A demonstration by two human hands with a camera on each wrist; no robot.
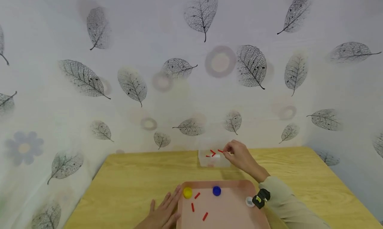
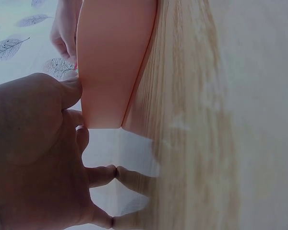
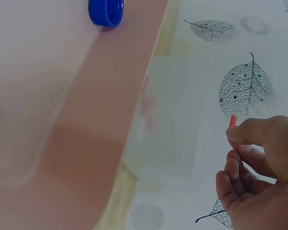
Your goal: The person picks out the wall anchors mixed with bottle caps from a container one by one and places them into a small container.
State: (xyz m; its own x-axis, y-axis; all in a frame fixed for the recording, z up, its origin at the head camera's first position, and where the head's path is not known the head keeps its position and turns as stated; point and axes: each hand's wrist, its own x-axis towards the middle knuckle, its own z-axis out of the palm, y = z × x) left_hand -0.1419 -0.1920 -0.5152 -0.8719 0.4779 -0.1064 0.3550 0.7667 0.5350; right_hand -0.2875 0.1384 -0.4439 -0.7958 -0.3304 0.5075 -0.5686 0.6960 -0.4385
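Observation:
My right hand (image 1: 241, 157) pinches a small red stick (image 3: 233, 120) between thumb and index finger, above the right side of a translucent white box (image 1: 204, 161) at the table's back edge. Several more red sticks (image 1: 212, 152) show in that box. Flat against the left side of the pink tray (image 1: 230, 210), my left hand (image 1: 164, 211) lies with its fingers extended; the left wrist view shows its fingertips at the tray's wall (image 2: 115, 62). Three red sticks (image 1: 205, 216) lie apart in the tray's left half.
Inside the tray stand a yellow cap (image 1: 187, 192) at the back left corner, a blue cap (image 1: 216, 190) at the back and a white cap (image 1: 250, 201) by the right wall. The wooden table (image 1: 134, 175) meets a leaf-patterned wall (image 1: 191, 89) behind the box.

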